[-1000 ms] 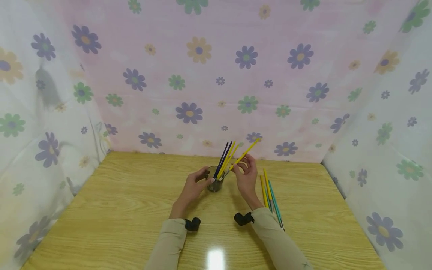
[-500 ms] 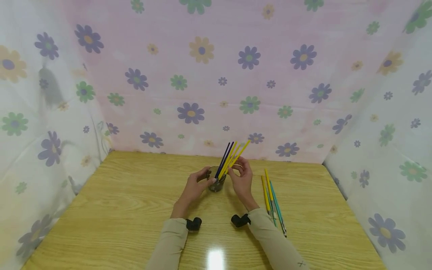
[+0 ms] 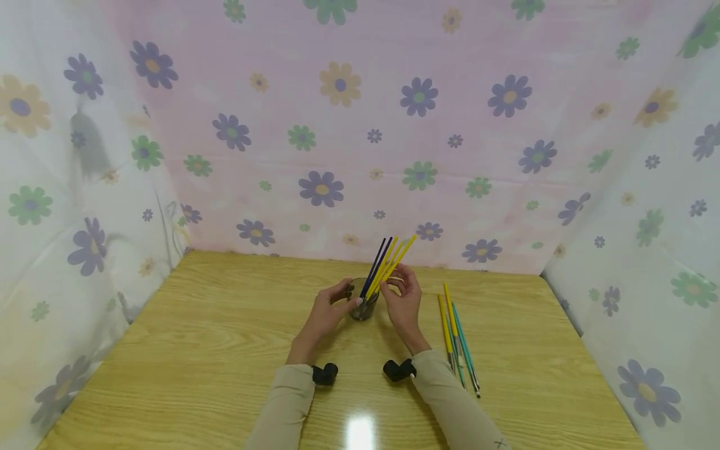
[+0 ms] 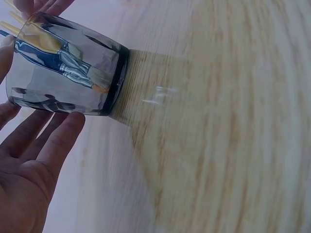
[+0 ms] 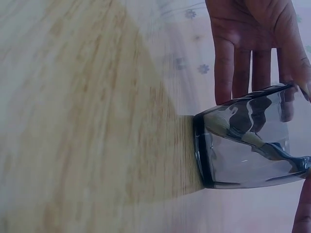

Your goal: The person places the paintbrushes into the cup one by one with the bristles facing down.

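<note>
Flowered cloth (image 3: 349, 156) makes this tabletop (image 3: 219, 331) a booth.

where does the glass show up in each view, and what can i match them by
Head: just below the picture's centre, the glass stands between the hands.
Left wrist: upper left, sideways, base pointing right.
Right wrist: right side, sideways, base pointing left.
Shared landmark: the paintbrushes in the glass, seen through its side in both wrist views.

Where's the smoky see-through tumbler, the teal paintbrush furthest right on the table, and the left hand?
Smoky tumbler (image 4: 53, 80): left wrist view, on its clear side wall.
Rightmost teal paintbrush (image 3: 462, 334): head view, on its handle.
Left hand (image 3: 325, 310): head view, mid-hand.
</note>
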The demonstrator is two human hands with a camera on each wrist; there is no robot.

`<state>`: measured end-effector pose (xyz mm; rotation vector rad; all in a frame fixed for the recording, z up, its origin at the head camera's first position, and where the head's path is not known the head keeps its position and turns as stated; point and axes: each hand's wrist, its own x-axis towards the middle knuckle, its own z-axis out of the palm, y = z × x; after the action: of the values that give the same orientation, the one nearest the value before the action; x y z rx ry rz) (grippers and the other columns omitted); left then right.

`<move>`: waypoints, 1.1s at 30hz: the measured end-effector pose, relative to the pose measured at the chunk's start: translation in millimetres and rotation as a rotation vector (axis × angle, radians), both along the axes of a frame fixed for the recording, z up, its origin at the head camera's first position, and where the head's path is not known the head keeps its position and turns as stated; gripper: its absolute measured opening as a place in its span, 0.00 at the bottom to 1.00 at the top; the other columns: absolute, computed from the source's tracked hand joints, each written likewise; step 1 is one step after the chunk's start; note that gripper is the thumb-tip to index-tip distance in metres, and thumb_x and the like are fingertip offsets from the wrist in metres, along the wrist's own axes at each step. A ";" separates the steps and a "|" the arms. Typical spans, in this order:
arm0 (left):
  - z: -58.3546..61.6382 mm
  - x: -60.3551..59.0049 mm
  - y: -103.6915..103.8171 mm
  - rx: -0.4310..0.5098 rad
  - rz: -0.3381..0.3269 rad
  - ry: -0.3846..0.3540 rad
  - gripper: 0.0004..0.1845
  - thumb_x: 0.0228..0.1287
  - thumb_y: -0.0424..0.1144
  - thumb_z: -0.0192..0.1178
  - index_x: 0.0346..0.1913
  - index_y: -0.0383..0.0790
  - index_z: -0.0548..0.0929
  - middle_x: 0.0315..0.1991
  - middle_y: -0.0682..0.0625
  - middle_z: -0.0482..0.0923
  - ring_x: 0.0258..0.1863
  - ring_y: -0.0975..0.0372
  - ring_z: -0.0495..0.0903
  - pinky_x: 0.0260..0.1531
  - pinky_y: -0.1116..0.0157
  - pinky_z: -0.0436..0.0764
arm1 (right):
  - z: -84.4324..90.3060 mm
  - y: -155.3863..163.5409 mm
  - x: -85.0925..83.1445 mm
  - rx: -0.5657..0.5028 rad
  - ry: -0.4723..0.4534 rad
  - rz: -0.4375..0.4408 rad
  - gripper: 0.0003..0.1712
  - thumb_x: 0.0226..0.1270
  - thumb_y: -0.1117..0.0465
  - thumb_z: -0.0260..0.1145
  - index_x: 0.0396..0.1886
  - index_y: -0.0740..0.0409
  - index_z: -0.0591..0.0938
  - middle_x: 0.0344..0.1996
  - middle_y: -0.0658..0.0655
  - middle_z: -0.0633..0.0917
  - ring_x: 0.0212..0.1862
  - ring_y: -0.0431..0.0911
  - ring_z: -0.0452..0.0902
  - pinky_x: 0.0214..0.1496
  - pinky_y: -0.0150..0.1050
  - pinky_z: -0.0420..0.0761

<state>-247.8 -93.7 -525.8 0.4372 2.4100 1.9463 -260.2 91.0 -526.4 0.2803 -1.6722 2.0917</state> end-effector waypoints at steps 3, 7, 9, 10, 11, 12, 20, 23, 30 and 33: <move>0.4 0.2 0.3 0.000 -0.004 0.007 0.35 0.71 0.39 0.66 0.75 0.32 0.67 0.68 0.34 0.74 0.67 0.42 0.73 0.64 0.45 0.76 | 0.4 -0.8 0.1 -0.002 -0.005 -0.018 0.26 0.64 0.81 0.65 0.62 0.76 0.73 0.51 0.76 0.76 0.42 0.40 0.81 0.41 0.28 0.85; 1.0 0.1 0.4 0.008 -0.002 0.024 0.34 0.71 0.39 0.66 0.75 0.32 0.67 0.68 0.34 0.73 0.67 0.41 0.74 0.63 0.46 0.77 | 0.9 -2.3 -0.4 -0.003 0.003 -0.025 0.25 0.64 0.81 0.65 0.60 0.75 0.73 0.50 0.73 0.78 0.42 0.39 0.81 0.42 0.29 0.85; 1.7 0.2 0.7 0.008 -0.003 0.023 0.35 0.71 0.39 0.66 0.75 0.32 0.67 0.68 0.34 0.73 0.67 0.41 0.74 0.62 0.46 0.78 | 0.8 -3.0 -0.3 -0.004 0.004 -0.025 0.24 0.63 0.81 0.65 0.60 0.75 0.74 0.49 0.73 0.78 0.42 0.39 0.80 0.42 0.29 0.85; 2.0 0.3 1.0 0.009 -0.003 0.019 0.34 0.71 0.39 0.66 0.75 0.32 0.67 0.68 0.34 0.73 0.67 0.42 0.74 0.63 0.46 0.78 | 1.1 -3.4 0.3 -0.004 0.004 -0.024 0.25 0.63 0.82 0.65 0.60 0.75 0.73 0.49 0.73 0.78 0.42 0.39 0.80 0.43 0.29 0.85; 1.9 0.3 1.1 0.009 -0.004 0.015 0.34 0.71 0.39 0.66 0.76 0.33 0.67 0.68 0.34 0.73 0.67 0.42 0.74 0.63 0.47 0.78 | 1.4 -3.6 0.8 -0.004 0.001 -0.026 0.25 0.62 0.83 0.64 0.60 0.76 0.73 0.49 0.74 0.77 0.42 0.40 0.80 0.43 0.29 0.85; 2.2 0.4 1.3 0.011 -0.004 0.008 0.35 0.71 0.38 0.66 0.76 0.33 0.67 0.68 0.35 0.73 0.67 0.42 0.74 0.63 0.46 0.77 | 1.5 -3.7 1.0 -0.004 -0.002 -0.028 0.25 0.62 0.83 0.64 0.60 0.76 0.73 0.49 0.74 0.77 0.42 0.40 0.80 0.43 0.29 0.85; 2.8 -0.8 3.3 0.036 0.000 -0.009 0.34 0.70 0.36 0.66 0.75 0.32 0.68 0.68 0.34 0.73 0.67 0.43 0.74 0.64 0.45 0.76 | 3.3 -2.6 3.6 0.036 -0.072 -0.025 0.25 0.63 0.83 0.64 0.60 0.78 0.74 0.50 0.79 0.76 0.46 0.59 0.80 0.44 0.28 0.85; 2.6 -0.2 3.5 0.038 0.000 -0.004 0.34 0.70 0.36 0.66 0.74 0.30 0.68 0.67 0.32 0.74 0.67 0.42 0.74 0.64 0.45 0.76 | 5.4 -3.0 7.3 0.050 -0.103 -0.030 0.23 0.63 0.82 0.64 0.59 0.78 0.75 0.50 0.79 0.77 0.48 0.65 0.79 0.45 0.28 0.84; 1.0 0.8 2.5 0.057 -0.001 -0.014 0.34 0.71 0.34 0.65 0.75 0.29 0.65 0.69 0.30 0.70 0.69 0.38 0.71 0.66 0.42 0.73 | 9.4 -3.1 12.6 0.042 -0.149 -0.015 0.23 0.65 0.79 0.67 0.60 0.73 0.76 0.53 0.75 0.79 0.52 0.67 0.78 0.47 0.28 0.84; 1.4 0.8 1.7 0.050 -0.001 -0.012 0.34 0.71 0.35 0.65 0.75 0.30 0.66 0.69 0.31 0.70 0.68 0.39 0.71 0.66 0.42 0.73 | 8.9 -1.2 15.2 0.045 -0.156 -0.006 0.24 0.65 0.78 0.67 0.61 0.74 0.76 0.54 0.76 0.78 0.52 0.67 0.79 0.46 0.29 0.84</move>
<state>-247.0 -92.1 -524.4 0.4267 2.3583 2.0072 -245.0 89.8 -517.5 0.1284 -1.8091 2.1209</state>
